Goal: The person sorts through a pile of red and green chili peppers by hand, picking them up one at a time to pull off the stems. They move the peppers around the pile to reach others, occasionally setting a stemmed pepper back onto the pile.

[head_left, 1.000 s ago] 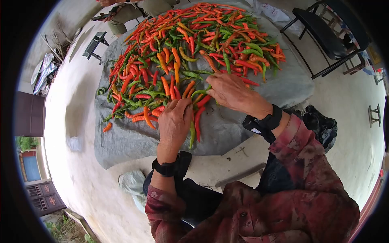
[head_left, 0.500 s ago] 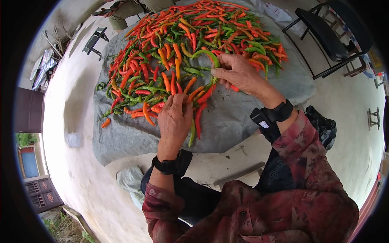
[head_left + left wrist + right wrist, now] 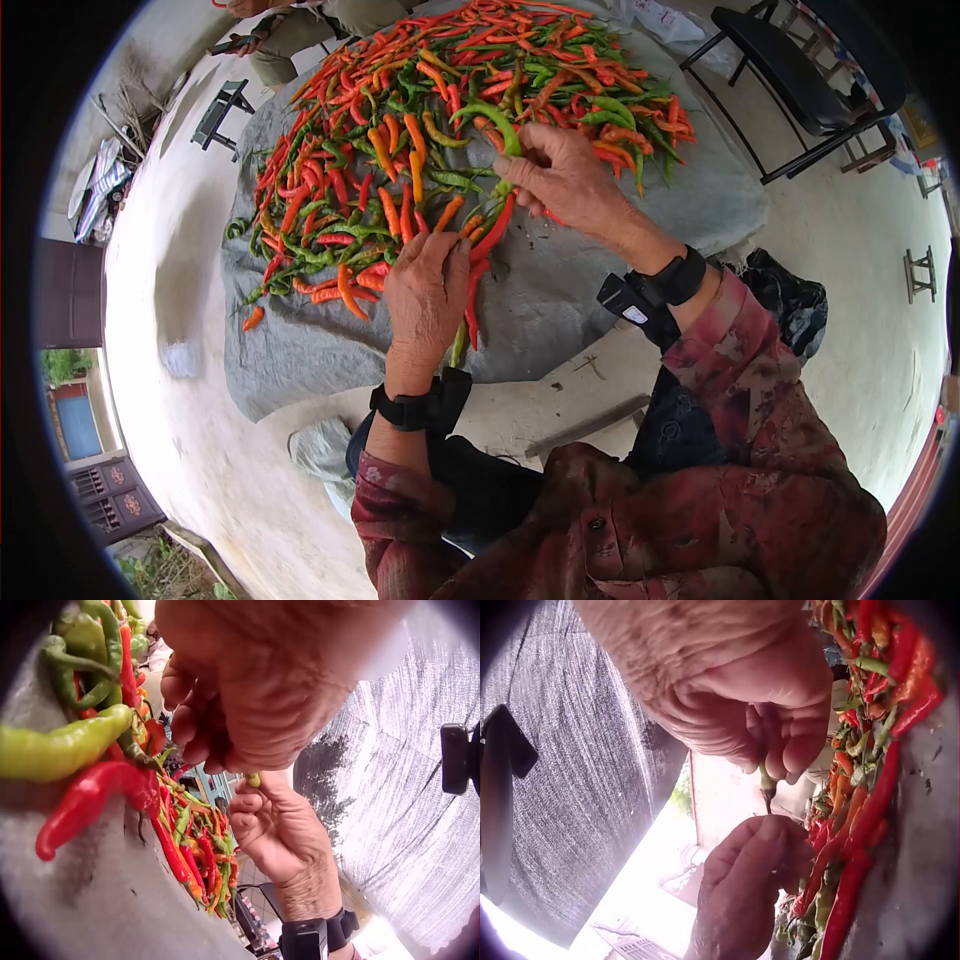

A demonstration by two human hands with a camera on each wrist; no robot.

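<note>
A long, curved green chili pepper [image 3: 504, 128] is in my right hand [image 3: 568, 182], gripped between thumb and curled fingers over the heap. The right wrist view shows its cap and thin dark stem [image 3: 768, 796] pointing down out of that hand. That stem runs to the thumb tip of my left hand [image 3: 739, 881], where thumb and index finger pinch together. From the head view, my left hand [image 3: 428, 290] is low at the near edge of the heap. A red chili pepper [image 3: 472, 300] and a yellow-green one lie just right of it.
Red, orange and green chili peppers [image 3: 390, 130] cover much of a grey sheet [image 3: 300, 360]. A black chair [image 3: 785, 85] stands at the back right, a small stool [image 3: 222, 112] at the back left. Someone else sits beyond the sheet, and a black bag [image 3: 790, 305] lies right.
My right hand has lifted the green chili pepper from beside my left hand, then brought it slightly back left. The left hand stays nearly in place, and the head view has shifted a little.
</note>
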